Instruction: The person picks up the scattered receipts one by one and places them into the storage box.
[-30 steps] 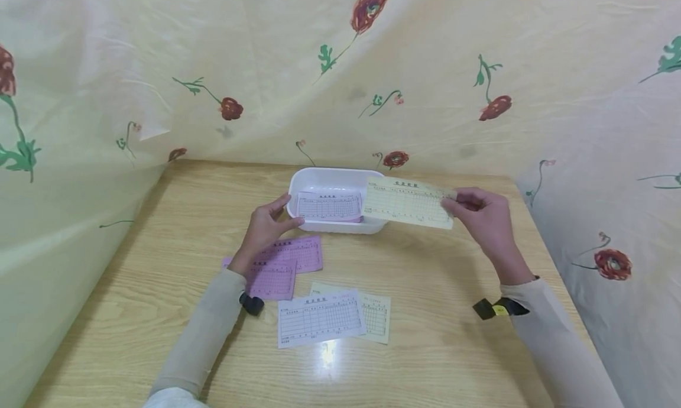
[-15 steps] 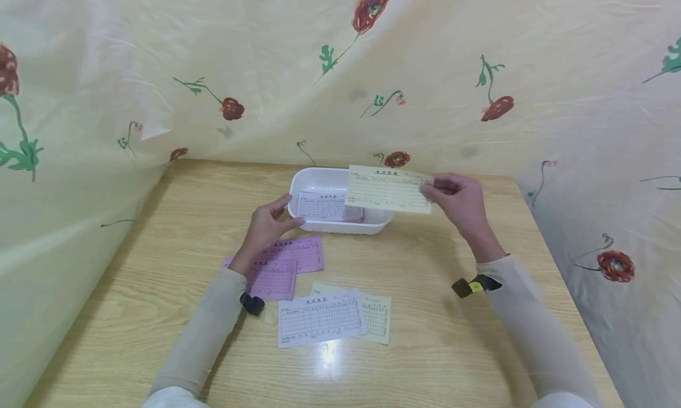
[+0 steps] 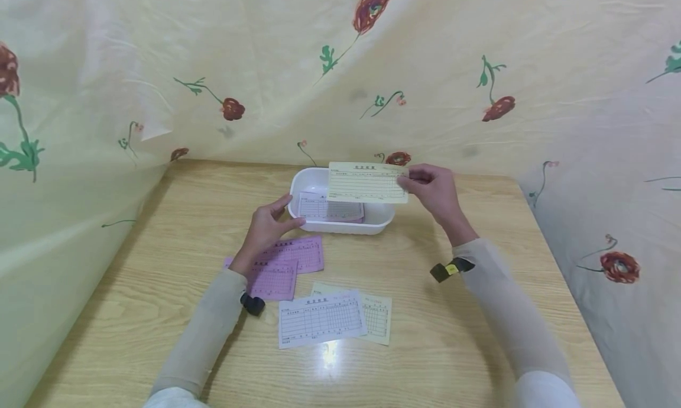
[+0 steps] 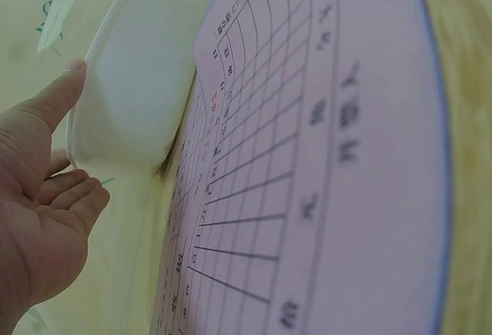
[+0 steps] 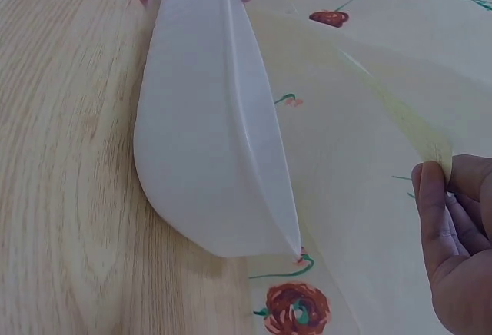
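My right hand [image 3: 433,189] pinches a pale yellow receipt slip [image 3: 367,182] by its right end and holds it over the white plastic tub [image 3: 380,223]. In the right wrist view, the slip [image 5: 411,127] appears nearly edge-on between thumb and fingers, beside the tub's outer wall [image 5: 192,120]. My left hand [image 3: 268,224] grips the tub's left end, and the left wrist view has its fingers [image 4: 58,93] at the rim. Inside the tub lie a white receipt slip [image 3: 313,207] and a pink edge beneath it, partly hidden by the yellow one.
Two pink slips [image 3: 273,279] lie overlapping under the left wrist. Nearer the front, a white slip [image 3: 321,319] partly covers a yellow slip [image 3: 378,319] on the wooden table [image 3: 436,355]. Flowered cloth [image 3: 287,71] stands behind and on both sides.
My right hand has carried the yellow slip leftward and slightly away from me, from the tub's right side to above it. The left hand stays on the tub.
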Demonstrator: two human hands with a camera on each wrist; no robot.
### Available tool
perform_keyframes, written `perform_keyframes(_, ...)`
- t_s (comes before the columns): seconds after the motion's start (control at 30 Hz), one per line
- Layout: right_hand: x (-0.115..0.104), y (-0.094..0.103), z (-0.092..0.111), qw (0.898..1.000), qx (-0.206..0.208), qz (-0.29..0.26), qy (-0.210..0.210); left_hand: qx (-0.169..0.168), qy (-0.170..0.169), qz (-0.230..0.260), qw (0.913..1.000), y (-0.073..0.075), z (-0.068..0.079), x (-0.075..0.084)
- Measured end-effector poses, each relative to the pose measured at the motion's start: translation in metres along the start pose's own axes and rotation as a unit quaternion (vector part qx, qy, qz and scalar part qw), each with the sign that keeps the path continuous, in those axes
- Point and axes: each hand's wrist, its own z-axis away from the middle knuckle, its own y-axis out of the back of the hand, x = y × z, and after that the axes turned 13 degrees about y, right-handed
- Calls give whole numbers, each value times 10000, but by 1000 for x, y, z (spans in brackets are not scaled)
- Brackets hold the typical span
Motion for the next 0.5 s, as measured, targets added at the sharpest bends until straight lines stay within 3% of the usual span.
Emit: perform_keyframes(0.5,16,-44,-22,9991,-333,211,-167,-20,21,-32,10000,2,2,0)
